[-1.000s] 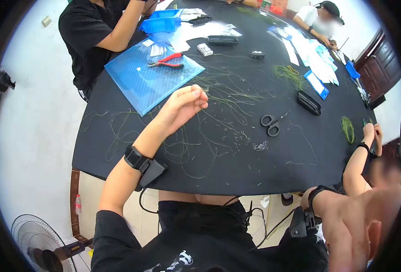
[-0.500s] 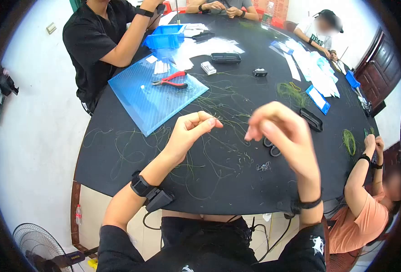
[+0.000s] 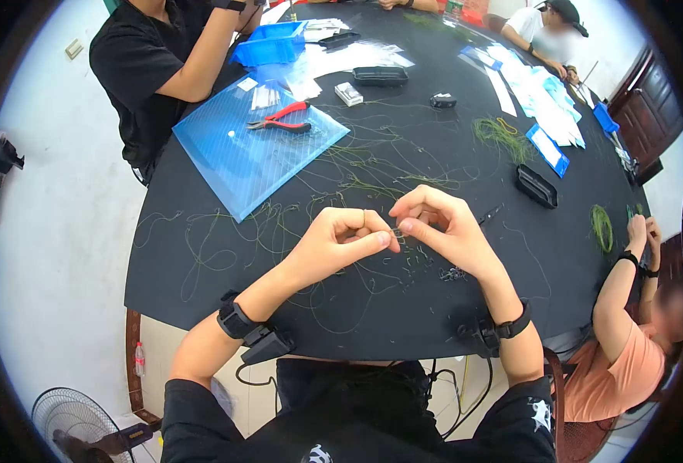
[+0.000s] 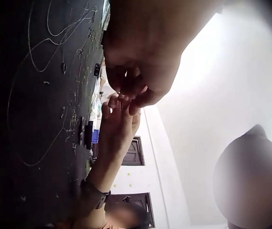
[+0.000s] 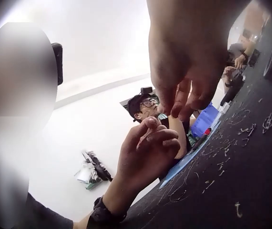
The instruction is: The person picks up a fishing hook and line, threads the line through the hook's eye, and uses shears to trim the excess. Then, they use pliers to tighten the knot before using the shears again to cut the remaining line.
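Near the table's front, my left hand pinches a thin green line between thumb and forefinger. My right hand meets it from the other side, its thumb and finger curled at the same bit of line. In the left wrist view both sets of fingertips come together, and the right hand sits below the left. The right wrist view has the left hand just under the right fingers. What exactly lies in the pinch is too small to tell. Loose strands of line trail over the black table.
Small clippings and a little heap of dark metal bits lie beside the right hand, which partly hides the scissors. Red-handled pliers rest on a blue folder. A black tray is farther right. Other people sit around.
My right hand has come in from out of view at the right and reached the left fingertips. The left hand keeps its pinch and has come nearer the body.
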The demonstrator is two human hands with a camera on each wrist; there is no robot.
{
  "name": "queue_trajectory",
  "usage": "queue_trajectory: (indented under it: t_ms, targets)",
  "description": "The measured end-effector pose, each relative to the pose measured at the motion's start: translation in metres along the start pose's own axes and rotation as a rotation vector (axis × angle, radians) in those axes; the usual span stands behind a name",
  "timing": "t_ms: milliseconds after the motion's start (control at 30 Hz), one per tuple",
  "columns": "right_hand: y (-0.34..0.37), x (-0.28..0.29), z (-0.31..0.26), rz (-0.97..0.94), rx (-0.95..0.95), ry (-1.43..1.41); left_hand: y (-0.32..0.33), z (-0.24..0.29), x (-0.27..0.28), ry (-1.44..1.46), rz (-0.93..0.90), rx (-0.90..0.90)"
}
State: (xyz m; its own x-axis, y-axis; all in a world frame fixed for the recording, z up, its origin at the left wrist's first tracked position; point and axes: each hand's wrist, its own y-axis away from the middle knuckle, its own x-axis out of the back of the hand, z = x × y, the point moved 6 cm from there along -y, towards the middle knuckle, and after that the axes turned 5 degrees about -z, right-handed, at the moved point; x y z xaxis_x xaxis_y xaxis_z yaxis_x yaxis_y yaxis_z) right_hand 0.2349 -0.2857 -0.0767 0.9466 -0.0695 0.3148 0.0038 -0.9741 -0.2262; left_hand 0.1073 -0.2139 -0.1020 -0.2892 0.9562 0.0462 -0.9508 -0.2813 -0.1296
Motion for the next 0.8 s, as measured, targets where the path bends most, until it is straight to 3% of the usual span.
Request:
queue_trajectory:
  t_ms: [133,333,600,700,800]
  targets:
    - [0.0,-0.001,-0.011,-0.061,0.08,0.168,0.0,0.001,-0.001,0.002,-0.005,-0.006]
    - [0.0,0.0,-0.007,-0.026,0.054,0.007,-0.001,0.001,0.0,-0.029,-0.001,-0.02]
    - [0.003,-0.002,-0.002,-0.048,0.067,0.149,-0.001,0.002,-0.001,-0.032,-0.023,-0.021]
    - [0.002,-0.003,-0.001,-0.014,0.035,0.096,0.001,0.002,0.001,-0.123,-0.023,0.053]
    - [0.004,-0.004,0.007,-0.016,-0.083,0.022,0.002,0.015,0.005,-0.456,0.099,-0.075]
